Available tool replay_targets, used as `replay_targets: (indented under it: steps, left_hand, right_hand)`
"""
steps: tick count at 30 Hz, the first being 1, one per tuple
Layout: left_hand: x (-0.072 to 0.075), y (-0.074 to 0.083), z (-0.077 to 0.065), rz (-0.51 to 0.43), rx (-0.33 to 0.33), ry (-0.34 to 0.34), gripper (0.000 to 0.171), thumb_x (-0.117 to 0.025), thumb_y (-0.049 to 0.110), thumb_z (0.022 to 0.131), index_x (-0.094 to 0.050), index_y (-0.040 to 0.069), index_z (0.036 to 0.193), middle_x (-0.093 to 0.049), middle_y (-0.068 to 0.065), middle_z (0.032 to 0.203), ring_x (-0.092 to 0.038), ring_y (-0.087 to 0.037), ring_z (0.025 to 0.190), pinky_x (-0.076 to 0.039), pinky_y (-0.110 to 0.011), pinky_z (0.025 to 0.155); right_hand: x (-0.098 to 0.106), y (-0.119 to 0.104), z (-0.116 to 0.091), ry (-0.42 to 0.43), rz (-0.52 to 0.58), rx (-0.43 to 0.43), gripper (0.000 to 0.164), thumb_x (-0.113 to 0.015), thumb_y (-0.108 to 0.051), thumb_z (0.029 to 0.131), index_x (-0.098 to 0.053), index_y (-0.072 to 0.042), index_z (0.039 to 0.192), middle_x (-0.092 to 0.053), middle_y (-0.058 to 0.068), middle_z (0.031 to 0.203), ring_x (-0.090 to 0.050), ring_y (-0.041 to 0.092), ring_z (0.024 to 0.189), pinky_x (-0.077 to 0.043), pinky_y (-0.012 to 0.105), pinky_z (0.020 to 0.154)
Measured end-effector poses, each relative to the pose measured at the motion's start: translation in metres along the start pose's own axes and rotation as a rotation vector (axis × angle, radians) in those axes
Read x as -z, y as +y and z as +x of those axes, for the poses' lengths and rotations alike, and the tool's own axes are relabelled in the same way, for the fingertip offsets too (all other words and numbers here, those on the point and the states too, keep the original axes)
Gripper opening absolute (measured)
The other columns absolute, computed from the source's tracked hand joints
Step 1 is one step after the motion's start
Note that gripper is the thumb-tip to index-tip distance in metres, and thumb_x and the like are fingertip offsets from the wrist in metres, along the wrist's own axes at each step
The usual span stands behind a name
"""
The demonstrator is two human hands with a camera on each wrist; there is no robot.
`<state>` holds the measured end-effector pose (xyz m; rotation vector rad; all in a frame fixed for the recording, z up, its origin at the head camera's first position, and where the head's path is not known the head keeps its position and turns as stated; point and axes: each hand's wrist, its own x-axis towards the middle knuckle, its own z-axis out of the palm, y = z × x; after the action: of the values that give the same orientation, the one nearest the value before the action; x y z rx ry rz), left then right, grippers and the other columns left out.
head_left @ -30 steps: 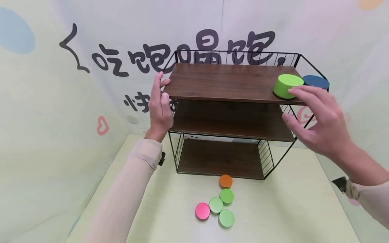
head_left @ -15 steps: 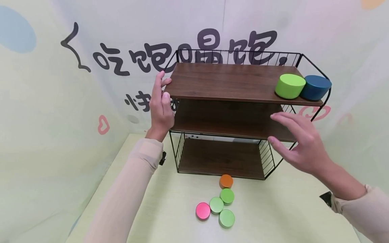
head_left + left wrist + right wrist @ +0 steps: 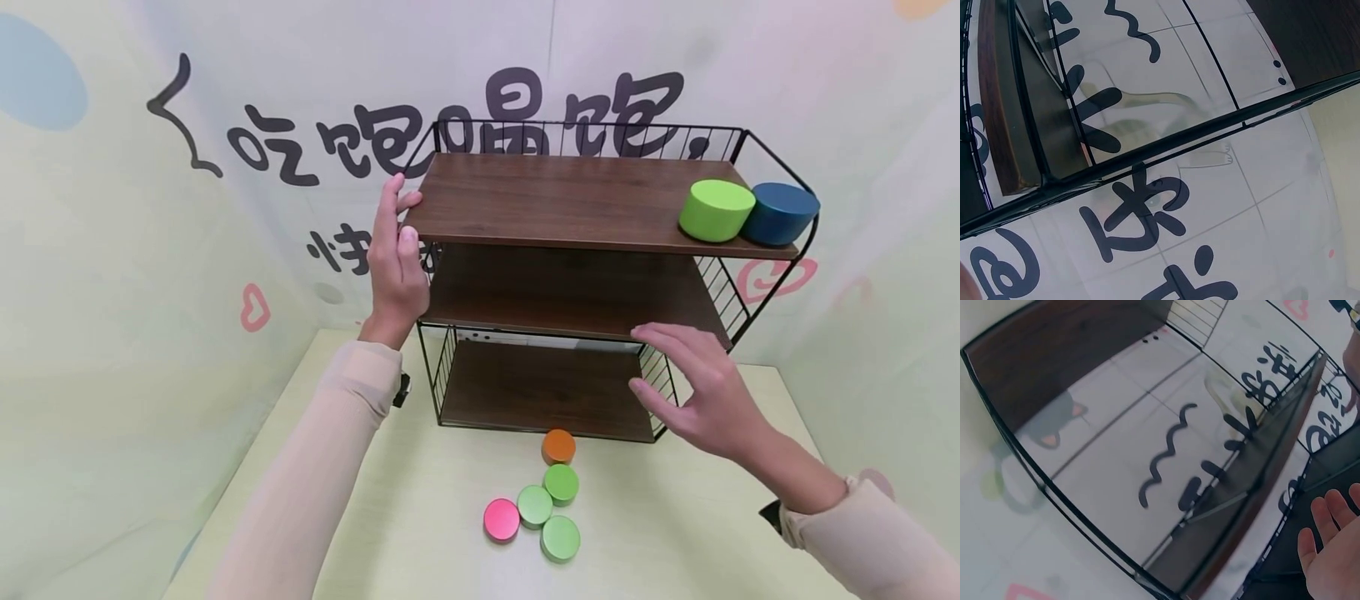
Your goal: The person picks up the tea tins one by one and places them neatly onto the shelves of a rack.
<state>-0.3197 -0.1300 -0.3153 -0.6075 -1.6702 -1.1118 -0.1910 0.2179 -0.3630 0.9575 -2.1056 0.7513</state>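
At our left, our left hand (image 3: pixel 400 267) is where it was a second ago, at the left end of the rack (image 3: pixel 555 287); its fingers (image 3: pixel 387 212) stand upright there with the thumb by the front edge of the top shelf (image 3: pixel 555 200); we cannot tell whether they close round the frame or merely rest against it. Rightward, on the counter (image 3: pixel 420 517), five small discs lie close together in front of the rack: a pink disc (image 3: pixel 501 521), a mint disc (image 3: pixel 534 507), a pale green disc (image 3: pixel 560 538), a green disc (image 3: pixel 561 484) and an orange disc (image 3: pixel 558 447); none of them has shifted. Further right comes the change; our right hand (image 3: pixel 697 383) has left the lime cylinder (image 3: pixel 716 211) and dropped to the right end of the middle and bottom shelves; its fingers are loosely bent, thumb well apart, with nothing held between them. The lime cylinder stands upright on the top shelf, near its front edge; the blue cylinder (image 3: pixel 782 214) is just beside it, at the right end; both stand with no hand on them, so we judge that placement settled and our right hand free, while the small discs remain unshelved.
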Motion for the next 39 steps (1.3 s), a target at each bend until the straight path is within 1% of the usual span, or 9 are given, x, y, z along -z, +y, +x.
replay_targets:
  steps: [13,19,22,23,27,30,34,37,39]
  left_hand:
    - [-0.003,-0.003,-0.001,-0.005,0.008,0.015,0.056,-0.03,0.016,0.093,-0.045,-0.007,0.142,-0.061,-0.02,0.127,-0.057,-0.026,0.12,-0.035,-0.026,0.067]
    - [-0.004,-0.001,0.0,0.0,0.007,0.022,0.056,-0.03,0.015,0.092,-0.045,-0.009,0.14,-0.061,-0.022,0.126,-0.057,-0.027,0.119,-0.035,-0.026,0.067]
    - [-0.002,0.01,0.002,-0.012,0.004,0.022,0.055,-0.03,0.012,0.092,-0.045,-0.011,0.139,-0.061,-0.025,0.123,-0.057,-0.029,0.118,-0.035,-0.027,0.068]
    - [-0.002,0.014,0.003,-0.016,0.003,0.022,0.054,-0.03,0.011,0.092,-0.045,-0.012,0.139,-0.061,-0.026,0.123,-0.057,-0.029,0.118,-0.035,-0.027,0.067]
    - [-0.002,0.014,0.002,-0.012,0.003,0.021,0.055,-0.03,0.013,0.092,-0.045,-0.01,0.139,-0.062,-0.024,0.123,-0.057,-0.028,0.118,-0.034,-0.027,0.066]
    - [-0.004,-0.002,-0.001,-0.002,-0.007,0.021,0.057,-0.03,0.019,0.093,-0.046,-0.005,0.142,-0.063,-0.017,0.125,-0.058,-0.023,0.119,-0.034,-0.027,0.064]
    - [-0.003,-0.003,-0.001,-0.005,-0.012,0.02,0.058,-0.03,0.022,0.093,-0.046,-0.003,0.143,-0.063,-0.015,0.127,-0.058,-0.021,0.12,-0.034,-0.027,0.063]
    - [-0.003,-0.003,-0.001,0.0,-0.009,0.023,0.057,-0.03,0.021,0.093,-0.046,-0.004,0.142,-0.063,-0.017,0.126,-0.058,-0.022,0.12,-0.034,-0.027,0.064]
    - [-0.003,-0.003,-0.002,0.006,-0.005,0.025,0.057,-0.03,0.019,0.093,-0.046,-0.006,0.142,-0.062,-0.019,0.126,-0.058,-0.024,0.12,-0.035,-0.027,0.066]
  right_hand:
    - [-0.031,-0.005,-0.04,-0.056,0.052,-0.071,0.057,-0.055,-0.05,0.096,-0.065,-0.001,0.125,-0.066,0.013,0.123,-0.058,0.031,0.115,-0.031,0.024,0.107]
    - [-0.046,-0.006,-0.057,-0.066,0.091,-0.068,0.053,-0.056,-0.045,0.096,-0.065,-0.003,0.126,-0.066,0.011,0.123,-0.059,0.03,0.114,-0.031,0.024,0.108]
    - [-0.052,-0.007,-0.065,-0.099,0.094,-0.091,0.048,-0.064,-0.037,0.092,-0.064,-0.004,0.127,-0.066,0.01,0.125,-0.058,0.028,0.116,-0.031,0.024,0.107]
    - [-0.053,-0.008,-0.068,-0.118,0.093,-0.111,0.047,-0.067,-0.033,0.09,-0.064,-0.004,0.127,-0.065,0.009,0.125,-0.058,0.028,0.116,-0.033,0.026,0.107]
    - [-0.061,-0.013,-0.079,-0.189,0.097,-0.17,0.052,-0.076,-0.023,0.081,-0.064,-0.006,0.128,-0.065,0.007,0.127,-0.057,0.025,0.118,-0.038,0.033,0.101]
    - [-0.068,-0.016,-0.087,-0.202,0.109,-0.168,0.05,-0.075,-0.025,0.082,-0.064,-0.007,0.128,-0.065,0.006,0.126,-0.058,0.024,0.117,-0.04,0.035,0.096]
    - [-0.076,-0.019,-0.097,-0.231,0.118,-0.176,0.051,-0.076,-0.025,0.083,-0.063,-0.009,0.129,-0.065,0.004,0.126,-0.059,0.022,0.117,-0.041,0.035,0.095]
    - [-0.082,-0.021,-0.104,-0.253,0.117,-0.195,0.052,-0.077,-0.023,0.081,-0.063,-0.01,0.129,-0.065,0.002,0.126,-0.059,0.022,0.117,-0.044,0.043,0.095]
    - [-0.085,-0.022,-0.109,-0.262,0.113,-0.204,0.053,-0.079,-0.023,0.08,-0.063,-0.01,0.128,-0.065,0.002,0.126,-0.059,0.024,0.117,-0.046,0.053,0.093]
